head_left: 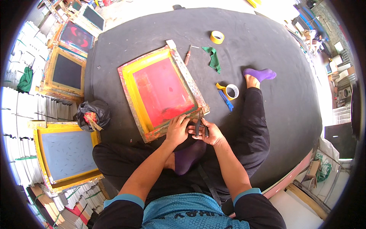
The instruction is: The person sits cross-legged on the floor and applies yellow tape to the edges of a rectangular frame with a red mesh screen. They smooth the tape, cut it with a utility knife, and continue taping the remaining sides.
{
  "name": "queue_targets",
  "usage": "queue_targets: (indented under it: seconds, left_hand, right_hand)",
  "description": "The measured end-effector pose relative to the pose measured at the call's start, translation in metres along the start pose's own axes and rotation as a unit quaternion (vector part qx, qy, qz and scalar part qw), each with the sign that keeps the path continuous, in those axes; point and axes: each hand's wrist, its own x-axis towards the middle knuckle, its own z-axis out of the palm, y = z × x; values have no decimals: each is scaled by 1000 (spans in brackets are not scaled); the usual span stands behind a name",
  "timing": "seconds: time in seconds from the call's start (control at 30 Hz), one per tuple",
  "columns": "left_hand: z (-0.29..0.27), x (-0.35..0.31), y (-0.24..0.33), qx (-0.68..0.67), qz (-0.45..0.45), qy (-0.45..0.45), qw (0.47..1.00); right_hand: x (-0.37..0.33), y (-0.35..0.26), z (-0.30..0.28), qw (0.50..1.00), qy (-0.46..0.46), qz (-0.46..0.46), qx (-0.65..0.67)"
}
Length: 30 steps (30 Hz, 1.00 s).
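A wooden screen-printing frame (179, 68) with a red mesh and yellow tape inside its edges lies tilted in front of me. My left hand (177, 129) grips its near edge, thumb side toward the right. Dark-handled pliers (198, 127) are held in my right hand (214, 133), their handles partly between the fingers. The jaws point at the frame's near right corner; whether they grip anything is too small to tell.
Beyond the frame lie a screwdriver (188, 55), a green cloth (213, 59) and a yellow tape roll (217, 37). Another tape roll (231, 91) and a blue cutter (225, 101) lie right. A black plastic bag (100, 110) and a blue-mesh frame (68, 152) stand left, beside stacked paper.
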Motion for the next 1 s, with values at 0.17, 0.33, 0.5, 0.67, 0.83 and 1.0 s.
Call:
queue_targets:
  seconds: [0.17, 0.33, 0.5, 0.67, 0.83, 1.0]
  left_hand:
    - [-4, 1, 1, -8, -1, 1, 1000]
    - [-1, 2, -1, -3, 9, 1, 1000]
    - [11, 4, -23, -32, 25, 9, 999]
    - [11, 9, -29, -39, 68, 19, 997]
    - [9, 7, -27, -31, 57, 21, 998]
    - [13, 6, -31, -12, 66, 28, 997]
  right_hand:
    - [7, 2, -4, 1000, 5, -7, 14]
    - [12, 0, -14, 997, 77, -10, -14]
    - [2, -26, 0, 921, 231, 3, -314]
    - [1, -36, -19, 818, 286, -1, -499]
    - [11, -8, -22, 667, 347, -126, -647]
    - [15, 11, -22, 625, 388, -149, -661]
